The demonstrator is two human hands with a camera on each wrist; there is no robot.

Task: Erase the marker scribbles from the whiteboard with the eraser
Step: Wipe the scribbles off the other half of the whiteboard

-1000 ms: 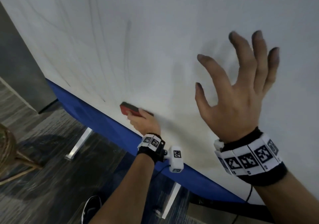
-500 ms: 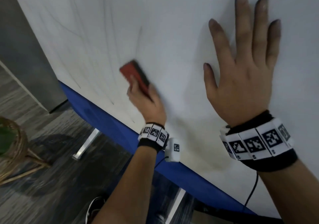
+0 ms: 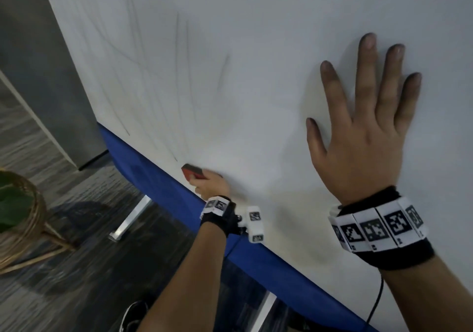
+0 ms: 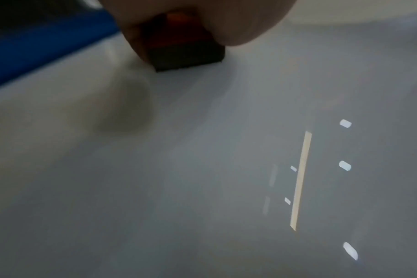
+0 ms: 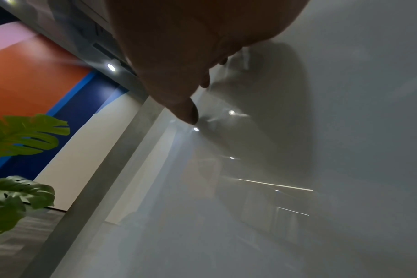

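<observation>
The whiteboard [image 3: 268,50] fills most of the head view, with faint grey marker scribbles [image 3: 179,76] left of its middle. My left hand [image 3: 212,184] grips a red eraser [image 3: 193,172] with a dark felt face and presses it on the board just above the blue lower edge [image 3: 153,178]. In the left wrist view the eraser [image 4: 183,48] sits flat on the board [image 4: 202,169] under my fingers. My right hand [image 3: 363,127] lies flat on the board to the right, fingers spread and straight; its thumb [image 5: 186,111] touches the board [image 5: 298,206].
A grey panel [image 3: 51,76] borders the board on the left. Below are metal frame legs [image 3: 133,216], grey wood-look floor, a wicker basket [image 3: 23,216] with a green plant, and a shoe [image 3: 133,313]. Plant leaves [image 5: 19,135] show beside the board.
My left hand has swept the eraser from mid-board back down to the lower edge. My right hand stays pressed flat on the board.
</observation>
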